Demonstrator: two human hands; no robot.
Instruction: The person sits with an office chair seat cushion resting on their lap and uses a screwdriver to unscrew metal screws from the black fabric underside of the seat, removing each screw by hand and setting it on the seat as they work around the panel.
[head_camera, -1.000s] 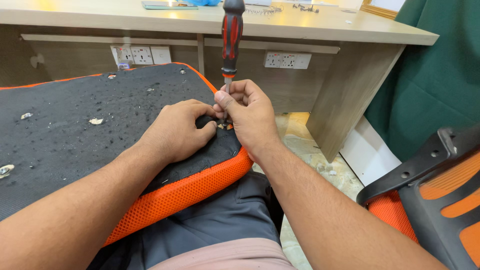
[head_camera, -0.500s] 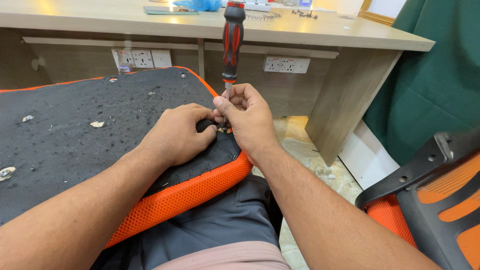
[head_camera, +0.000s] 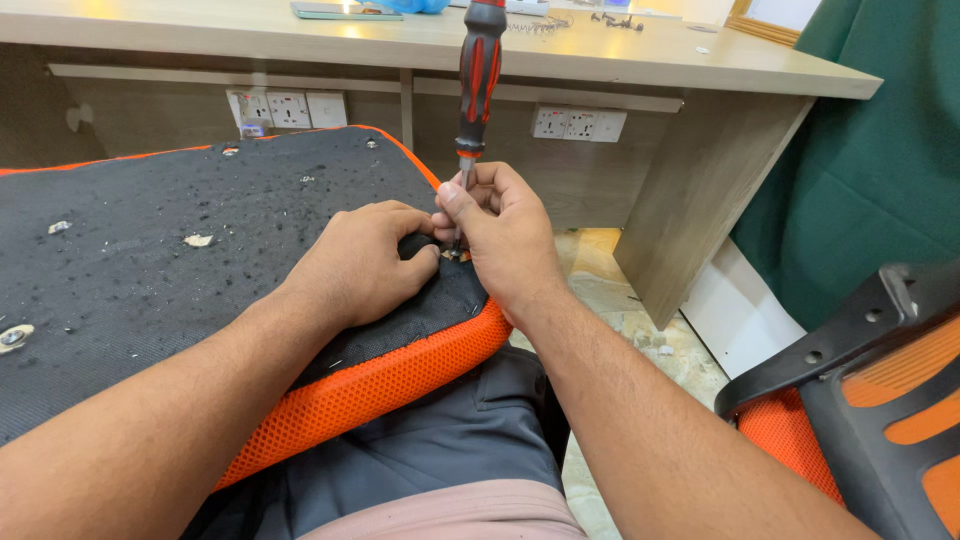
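Note:
An upturned chair seat (head_camera: 180, 250) with a black fabric underside and an orange mesh edge (head_camera: 380, 385) rests across my lap. My left hand (head_camera: 355, 265) presses flat on the black fabric near the seat's right corner. My right hand (head_camera: 505, 235) is closed around the metal shaft of a red and black screwdriver (head_camera: 478, 75), which stands upright with its tip on the fabric between my two hands. The tip itself is hidden by my fingers.
A wooden desk (head_camera: 560, 55) with wall sockets (head_camera: 578, 124) below it stands straight ahead, small screws on its top. A black and orange chair back (head_camera: 880, 400) lies at the right. A green curtain (head_camera: 870, 160) hangs behind it. Stone floor shows between.
Both hands and the screwdriver stay on the same spot of the seat. The view has shifted slightly; nothing was let go or picked up.

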